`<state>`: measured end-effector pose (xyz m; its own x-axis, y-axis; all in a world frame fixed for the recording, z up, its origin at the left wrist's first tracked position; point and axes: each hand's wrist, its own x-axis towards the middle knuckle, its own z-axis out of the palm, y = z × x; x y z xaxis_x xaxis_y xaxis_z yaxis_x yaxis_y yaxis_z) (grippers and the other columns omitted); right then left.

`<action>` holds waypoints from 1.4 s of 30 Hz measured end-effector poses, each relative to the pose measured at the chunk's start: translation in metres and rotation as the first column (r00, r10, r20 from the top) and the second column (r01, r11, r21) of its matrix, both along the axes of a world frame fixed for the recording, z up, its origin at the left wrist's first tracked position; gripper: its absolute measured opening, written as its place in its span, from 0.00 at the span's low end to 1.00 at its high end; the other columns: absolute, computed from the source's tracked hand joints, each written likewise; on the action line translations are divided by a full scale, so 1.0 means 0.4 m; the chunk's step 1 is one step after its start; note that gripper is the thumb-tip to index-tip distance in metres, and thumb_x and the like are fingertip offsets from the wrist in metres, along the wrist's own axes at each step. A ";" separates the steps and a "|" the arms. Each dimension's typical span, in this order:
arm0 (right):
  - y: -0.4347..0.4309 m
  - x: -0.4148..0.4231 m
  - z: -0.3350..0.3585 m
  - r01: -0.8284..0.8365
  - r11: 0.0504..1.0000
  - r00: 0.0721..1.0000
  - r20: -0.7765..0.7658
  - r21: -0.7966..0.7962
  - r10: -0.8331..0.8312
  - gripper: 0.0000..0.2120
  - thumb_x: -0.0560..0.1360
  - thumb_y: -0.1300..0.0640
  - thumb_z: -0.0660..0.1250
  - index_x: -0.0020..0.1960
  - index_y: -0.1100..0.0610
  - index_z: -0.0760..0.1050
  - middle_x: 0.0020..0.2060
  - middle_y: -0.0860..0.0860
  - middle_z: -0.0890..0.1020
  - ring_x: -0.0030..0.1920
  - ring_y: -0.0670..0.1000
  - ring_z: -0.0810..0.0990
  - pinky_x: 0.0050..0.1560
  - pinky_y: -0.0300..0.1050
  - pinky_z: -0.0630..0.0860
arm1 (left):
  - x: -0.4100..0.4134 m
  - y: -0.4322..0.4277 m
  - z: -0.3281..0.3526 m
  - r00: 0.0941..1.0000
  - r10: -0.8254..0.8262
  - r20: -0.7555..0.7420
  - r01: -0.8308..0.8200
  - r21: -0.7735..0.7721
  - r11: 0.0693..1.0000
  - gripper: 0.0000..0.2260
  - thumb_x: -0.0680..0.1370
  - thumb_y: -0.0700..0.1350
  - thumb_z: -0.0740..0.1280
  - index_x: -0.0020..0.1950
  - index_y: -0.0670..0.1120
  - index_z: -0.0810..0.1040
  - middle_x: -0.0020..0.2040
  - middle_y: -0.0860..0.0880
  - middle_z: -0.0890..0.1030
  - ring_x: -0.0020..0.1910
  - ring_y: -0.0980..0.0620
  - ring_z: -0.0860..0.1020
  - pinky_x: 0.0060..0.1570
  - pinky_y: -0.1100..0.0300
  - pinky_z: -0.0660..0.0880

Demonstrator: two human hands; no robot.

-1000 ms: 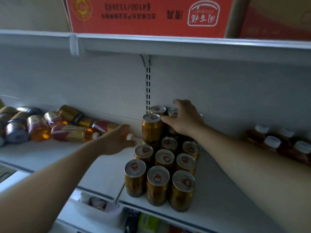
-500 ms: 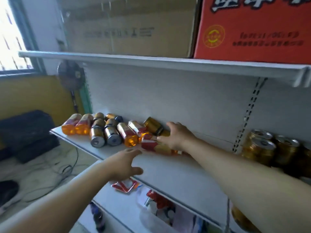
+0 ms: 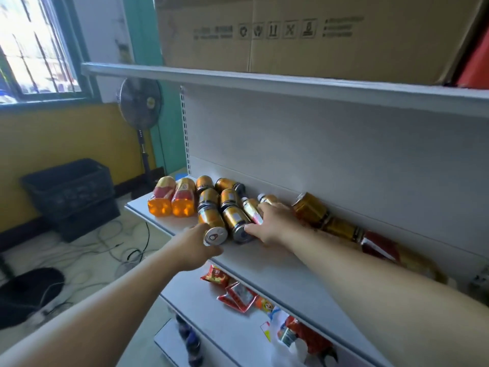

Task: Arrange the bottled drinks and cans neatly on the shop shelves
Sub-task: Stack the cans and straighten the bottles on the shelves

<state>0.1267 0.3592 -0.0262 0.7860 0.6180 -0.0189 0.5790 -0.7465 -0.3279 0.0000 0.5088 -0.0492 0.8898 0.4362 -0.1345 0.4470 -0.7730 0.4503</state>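
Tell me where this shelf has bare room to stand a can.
The white shelf is bare along its front edge, between the left hand and the right forearm. Its left end is crowded with lying gold cans and orange plastic bottles; more line the back wall.
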 end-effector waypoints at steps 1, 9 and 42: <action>0.025 0.011 -0.014 -0.015 1.000 1.000 -0.003 -0.005 0.015 0.38 0.71 0.39 0.67 0.76 0.53 0.59 0.75 0.54 0.62 0.74 0.55 0.60 0.69 0.45 0.60 | 0.015 0.018 -0.006 1.000 0.003 0.006 -0.003 -0.014 1.000 0.28 0.74 0.55 0.69 0.71 0.51 0.64 0.67 0.47 0.71 0.54 0.51 0.72 0.52 0.60 0.70; 0.175 0.116 -0.125 -0.074 0.971 0.995 0.052 -0.227 0.087 0.33 0.71 0.34 0.63 0.67 0.54 0.65 0.67 0.56 0.69 0.67 0.58 0.65 0.64 0.53 0.65 | 0.161 0.210 -0.093 0.917 -0.319 -0.240 0.391 0.376 0.840 0.42 0.75 0.46 0.68 0.76 0.61 0.41 0.78 0.53 0.40 0.77 0.45 0.44 0.73 0.46 0.55; -0.170 -0.356 -0.038 0.710 -0.572 0.534 -0.843 0.410 0.060 0.26 0.64 0.49 0.68 0.57 0.63 0.71 0.44 0.65 0.79 0.44 0.63 0.79 0.46 0.57 0.76 | 0.155 -0.109 -0.019 0.947 -0.242 0.210 0.199 -0.978 -0.070 0.15 0.74 0.48 0.65 0.59 0.46 0.74 0.46 0.41 0.83 0.41 0.44 0.82 0.37 0.51 0.79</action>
<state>-0.0155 0.2912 -0.0412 0.8676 -0.2911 -0.4031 -0.0708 0.7301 -0.6797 0.0620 0.4653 -0.0567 0.8957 -0.3760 -0.2373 0.3831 0.3818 0.8411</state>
